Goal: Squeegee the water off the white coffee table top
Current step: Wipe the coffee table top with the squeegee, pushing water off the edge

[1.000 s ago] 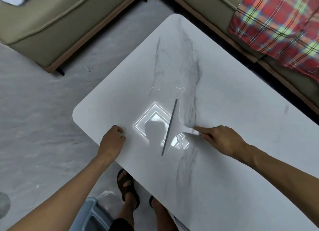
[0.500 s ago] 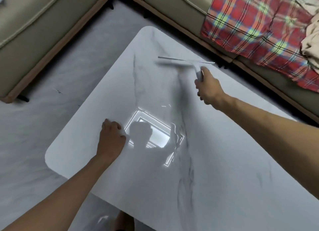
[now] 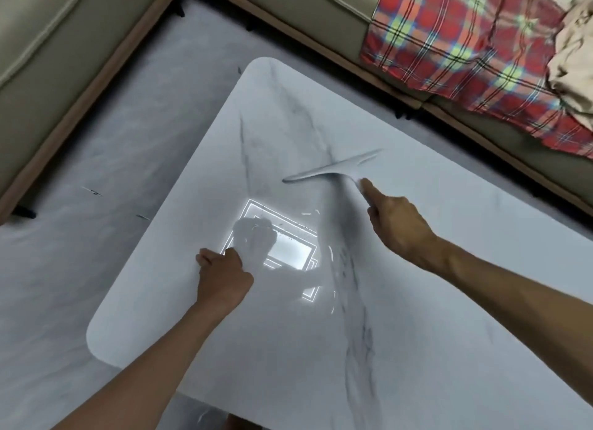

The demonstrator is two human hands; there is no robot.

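White squeegee (image 3: 332,169) blade-down, slanted, mid white marble table top (image 3: 449,269).

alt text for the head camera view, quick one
A person's right hand holds a squeegee on a white coffee table, seen from above. The left hand rests curled on the table; a sofa with a red plaid blanket stands beyond.

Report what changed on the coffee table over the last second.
The right-hand grip, holding the squeegee throughout, swept it from beside the light reflection out to the table's far end, then drew it back to mid-table. The left-hand grip stayed curled, resting on the coffee table top by the reflection.
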